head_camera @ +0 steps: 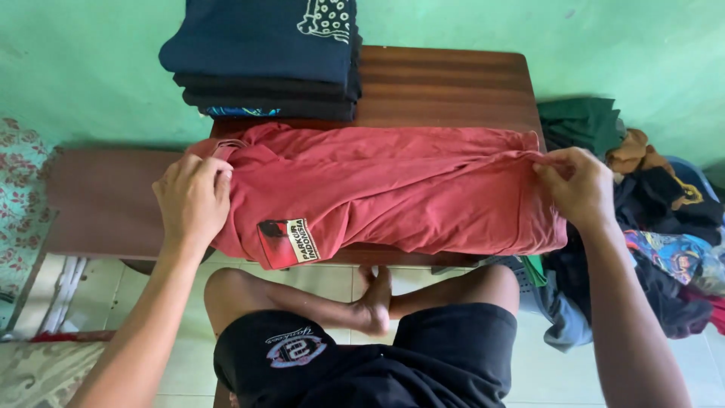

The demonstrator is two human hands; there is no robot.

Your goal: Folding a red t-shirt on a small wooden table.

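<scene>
Gripping the red shirt (385, 193) at both ends, the left hand (192, 198) and right hand (578, 185) are closed, fingertips hidden in cloth on the desk (445, 83).

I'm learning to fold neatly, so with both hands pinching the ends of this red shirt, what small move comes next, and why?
Probably bring the right hand across toward the left hand, halving the red shirt. It already lies as a long narrow band on the wooden table, much wider than the folded stack behind it.
</scene>
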